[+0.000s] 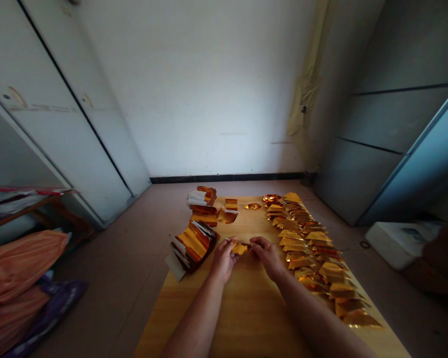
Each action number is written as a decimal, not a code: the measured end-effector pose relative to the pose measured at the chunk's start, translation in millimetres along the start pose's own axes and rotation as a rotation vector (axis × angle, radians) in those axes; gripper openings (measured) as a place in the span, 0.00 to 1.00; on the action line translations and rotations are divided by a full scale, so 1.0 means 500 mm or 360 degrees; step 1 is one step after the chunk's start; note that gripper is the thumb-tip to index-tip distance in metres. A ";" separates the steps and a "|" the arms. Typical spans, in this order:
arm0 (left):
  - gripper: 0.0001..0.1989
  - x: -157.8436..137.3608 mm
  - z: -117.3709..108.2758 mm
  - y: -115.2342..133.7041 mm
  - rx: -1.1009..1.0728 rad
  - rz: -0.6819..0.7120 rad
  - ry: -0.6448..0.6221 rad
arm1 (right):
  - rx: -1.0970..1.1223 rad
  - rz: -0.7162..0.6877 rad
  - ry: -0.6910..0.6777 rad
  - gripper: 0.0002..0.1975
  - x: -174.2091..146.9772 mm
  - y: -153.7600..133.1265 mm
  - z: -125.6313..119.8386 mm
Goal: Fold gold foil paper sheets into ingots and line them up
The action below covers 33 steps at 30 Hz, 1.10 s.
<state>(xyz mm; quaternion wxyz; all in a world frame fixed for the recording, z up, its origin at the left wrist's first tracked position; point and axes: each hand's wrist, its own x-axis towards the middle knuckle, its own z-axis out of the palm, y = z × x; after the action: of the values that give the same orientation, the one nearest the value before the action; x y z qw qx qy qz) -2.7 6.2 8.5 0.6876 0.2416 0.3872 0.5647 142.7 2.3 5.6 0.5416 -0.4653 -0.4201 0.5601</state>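
A small gold foil paper piece (pixel 240 248), partly folded, is held between my two hands above the middle of the wooden table (pixel 242 308). My left hand (pixel 224 259) closes on its left end, thumb towards the top. At the other end, the fingers of my right hand (pixel 266 254) pinch its edge. Left of my hands lies a fanned stack of gold foil sheets (pixel 196 244). Rows of folded gold foil pieces (pixel 306 243) run down the table's right side. One folded foil piece (pixel 252 206) lies apart beyond my hands.
More foil sheets (pixel 203 196) and loose squares (pixel 228 215) lie at the table's far left. A wall (pixel 216 99) stands behind. Cabinets (pixel 59 109) are on the left, a grey refrigerator-like unit (pixel 388 114) and a white box (pixel 392 243) on the right. Orange cloth (pixel 22 263) is at lower left.
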 end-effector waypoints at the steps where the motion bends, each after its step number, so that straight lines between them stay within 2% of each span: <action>1: 0.22 0.000 -0.001 0.000 -0.0027 0.0002 -0.0019 | 0.0106 0.0056 -0.0015 0.13 -0.003 -0.002 0.000; 4: 0.19 0.001 -0.003 -0.001 -0.0105 -0.0003 -0.0057 | 0.0342 0.0145 -0.0107 0.15 -0.012 -0.008 -0.001; 9: 0.19 0.002 -0.002 -0.005 -0.0155 -0.0042 -0.0032 | 0.0390 0.0106 -0.0181 0.15 -0.013 -0.004 0.005; 19: 0.20 -0.004 0.000 -0.008 -0.0112 -0.0059 -0.0087 | 0.0106 -0.0025 0.0046 0.10 -0.008 -0.006 0.013; 24: 0.20 -0.010 0.004 -0.004 -0.0069 -0.0075 -0.0177 | -0.0003 -0.0068 0.0186 0.09 -0.009 -0.005 0.019; 28: 0.19 -0.016 0.008 0.003 0.0119 -0.0092 -0.0181 | 0.0022 -0.0086 0.0223 0.07 -0.009 -0.004 0.021; 33: 0.21 -0.021 0.010 0.013 0.0436 0.0039 -0.0190 | 0.0129 -0.0081 0.0208 0.06 -0.014 -0.013 0.018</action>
<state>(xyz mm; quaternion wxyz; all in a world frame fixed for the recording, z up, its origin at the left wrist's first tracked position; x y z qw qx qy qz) -3.2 -1.9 19.2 0.6631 0.3710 0.4160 0.4996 135.2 -3.9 14.4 0.6003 -0.4677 -0.3725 0.5312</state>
